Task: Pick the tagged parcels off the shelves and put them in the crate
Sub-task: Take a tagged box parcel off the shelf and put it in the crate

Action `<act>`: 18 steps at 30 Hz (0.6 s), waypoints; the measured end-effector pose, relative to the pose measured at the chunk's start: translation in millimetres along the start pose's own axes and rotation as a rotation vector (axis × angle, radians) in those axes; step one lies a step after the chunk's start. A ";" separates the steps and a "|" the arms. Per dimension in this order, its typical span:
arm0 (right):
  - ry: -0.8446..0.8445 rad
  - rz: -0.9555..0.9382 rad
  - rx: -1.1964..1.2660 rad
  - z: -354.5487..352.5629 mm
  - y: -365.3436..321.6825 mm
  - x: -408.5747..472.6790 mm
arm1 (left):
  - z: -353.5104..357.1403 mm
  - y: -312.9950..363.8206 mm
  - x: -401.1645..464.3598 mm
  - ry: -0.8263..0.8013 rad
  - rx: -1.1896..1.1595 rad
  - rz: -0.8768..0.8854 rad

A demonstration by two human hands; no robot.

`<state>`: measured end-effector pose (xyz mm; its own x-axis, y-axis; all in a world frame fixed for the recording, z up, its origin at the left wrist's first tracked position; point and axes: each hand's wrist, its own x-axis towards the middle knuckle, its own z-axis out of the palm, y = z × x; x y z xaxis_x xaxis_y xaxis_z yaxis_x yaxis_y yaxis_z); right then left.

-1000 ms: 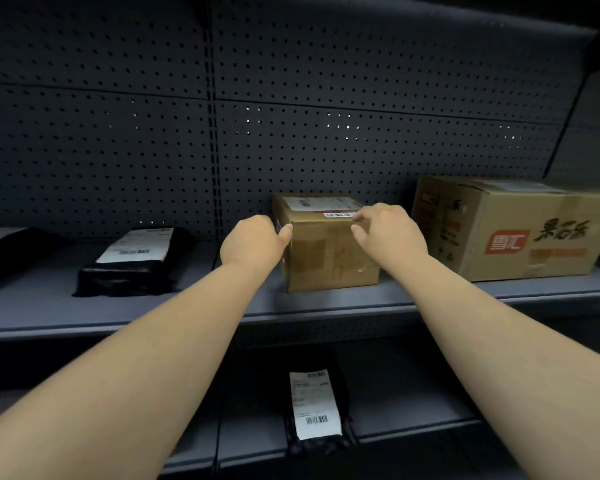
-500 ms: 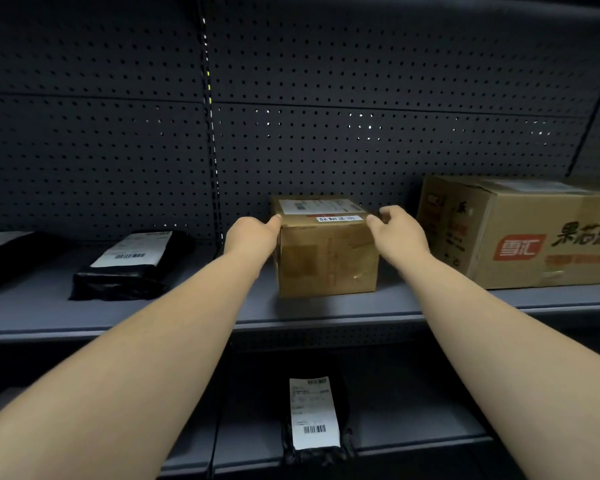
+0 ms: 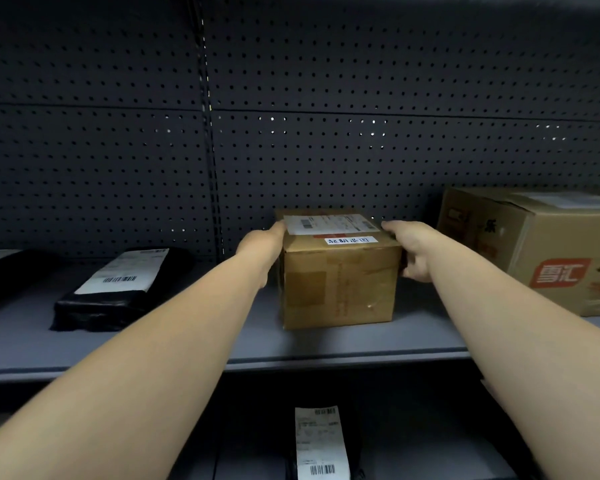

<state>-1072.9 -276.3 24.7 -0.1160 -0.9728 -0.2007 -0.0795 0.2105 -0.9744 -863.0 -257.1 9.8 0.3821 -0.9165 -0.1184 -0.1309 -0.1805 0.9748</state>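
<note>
A small brown cardboard parcel sits on the grey shelf in the middle of the view. On its top are a shipping label and a white tag with handwritten characters. My left hand presses against its left side, fingers reaching behind the far edge. My right hand clasps its right side, thumb on the front corner. The box rests on the shelf, held between both hands. The crate is out of view.
A black bagged parcel with a white label lies to the left, another dark bag at the far left. A large printed carton stands at the right. Below, a black parcel with a barcode label lies on the lower shelf.
My hands slid from the parcel's top front corners to its two sides and closed on it. The box now sits slightly nearer the shelf's front edge.
</note>
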 end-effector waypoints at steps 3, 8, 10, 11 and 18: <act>-0.037 0.048 0.005 -2.4 -1.3 4.9 | 2.9 4.0 3.7 -0.037 -0.047 0.002; -0.068 0.109 0.033 -4.3 -1.3 7.9 | 5.8 3.5 9.6 -0.041 -0.082 -0.010; -0.071 0.111 0.040 -4.4 0.9 7.3 | 5.9 3.0 9.2 -0.036 -0.088 -0.003; -0.068 0.105 0.045 -4.4 2.2 6.8 | 6.1 2.8 8.4 -0.030 -0.088 0.001; -0.035 -0.039 0.163 -6.9 9.3 -1.3 | 1.9 1.4 -3.1 0.042 -0.117 0.184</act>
<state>-1080.3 -272.5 16.6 -0.0812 -0.9832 -0.1634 0.0788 0.1571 -0.9844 -866.1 -255.2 11.2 0.3999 -0.9139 0.0693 -0.0955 0.0336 0.9949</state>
